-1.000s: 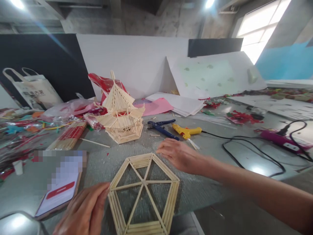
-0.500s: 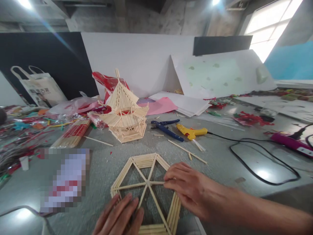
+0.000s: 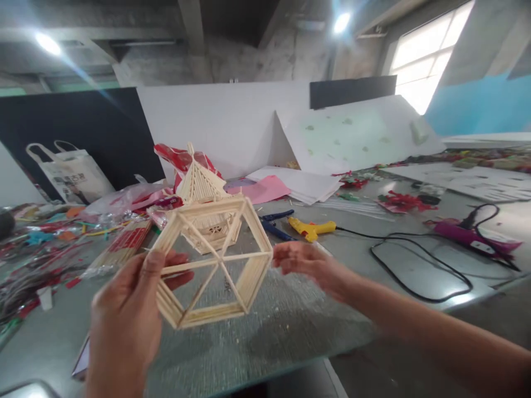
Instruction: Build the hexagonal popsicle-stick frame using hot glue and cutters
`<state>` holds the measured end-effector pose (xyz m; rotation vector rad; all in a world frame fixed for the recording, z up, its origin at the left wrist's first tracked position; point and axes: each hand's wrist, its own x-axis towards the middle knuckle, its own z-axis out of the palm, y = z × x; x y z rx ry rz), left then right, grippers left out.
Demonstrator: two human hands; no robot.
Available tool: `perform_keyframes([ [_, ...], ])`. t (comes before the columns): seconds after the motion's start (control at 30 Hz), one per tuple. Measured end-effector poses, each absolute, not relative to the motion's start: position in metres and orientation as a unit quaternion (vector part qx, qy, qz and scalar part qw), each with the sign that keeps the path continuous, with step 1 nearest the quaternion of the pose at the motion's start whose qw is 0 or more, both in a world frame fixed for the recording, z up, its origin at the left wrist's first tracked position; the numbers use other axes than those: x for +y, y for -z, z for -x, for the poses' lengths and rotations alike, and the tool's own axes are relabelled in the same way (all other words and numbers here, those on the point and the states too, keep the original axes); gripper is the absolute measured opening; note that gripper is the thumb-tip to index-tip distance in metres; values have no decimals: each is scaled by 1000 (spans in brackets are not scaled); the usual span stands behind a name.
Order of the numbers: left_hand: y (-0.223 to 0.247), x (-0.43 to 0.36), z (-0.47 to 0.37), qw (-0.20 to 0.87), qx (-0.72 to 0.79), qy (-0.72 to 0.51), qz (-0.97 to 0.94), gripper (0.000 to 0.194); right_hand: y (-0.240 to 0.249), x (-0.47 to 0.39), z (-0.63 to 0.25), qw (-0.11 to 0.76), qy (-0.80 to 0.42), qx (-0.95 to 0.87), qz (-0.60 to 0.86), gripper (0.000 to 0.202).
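Observation:
A hexagonal wooden stick frame (image 3: 213, 318) with spokes meeting at its centre is raised above the table and tilted up. My left hand (image 3: 130, 312) grips its left side, thumb in front and fingers behind. At the frame's right corner is my right hand (image 3: 305, 262), its fingers bent and slightly blurred; whether they pinch the edge is unclear. Behind the frame stands a stick pagoda model (image 3: 201, 179), partly hidden by it. Blue pliers (image 3: 276, 229) and a yellow glue gun (image 3: 311, 228) lie beyond my right hand.
Bundled sticks in a packet (image 3: 122, 243) lie at the left among colourful scraps. A black cable loops on the right, near a purple power strip (image 3: 468, 237). White sheets (image 3: 307, 185) and pink paper (image 3: 265, 189) rest at the back. The table's front edge crosses below.
The hexagonal frame has been lifted off the table and tilted up, now held in my left hand. My right hand has moved up to its right corner. The view has shifted.

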<state>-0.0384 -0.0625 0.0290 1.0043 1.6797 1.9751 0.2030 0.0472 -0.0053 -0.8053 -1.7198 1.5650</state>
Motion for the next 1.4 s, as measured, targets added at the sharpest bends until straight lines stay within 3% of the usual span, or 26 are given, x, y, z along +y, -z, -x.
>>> perform_keyframes([
  [0.07,-23,-50,42,300,558,-729,-259,20,5,37,-191,290,-698,-612,234,30],
  [0.13,-8,-43,46,352,556,-729,-190,18,7,28,-179,274,-747,-572,201,29],
  [0.43,40,-53,47,418,543,-718,-121,14,30,31,-132,326,-796,-393,325,30],
  [0.7,41,-56,54,468,564,-671,-116,16,29,41,-128,355,-775,-418,314,30],
  [0.93,46,-55,54,455,578,-667,-119,14,33,47,-128,346,-782,-423,298,40],
  [1.4,42,-58,48,427,610,-653,-138,17,36,44,-128,350,-787,-430,269,40],
])
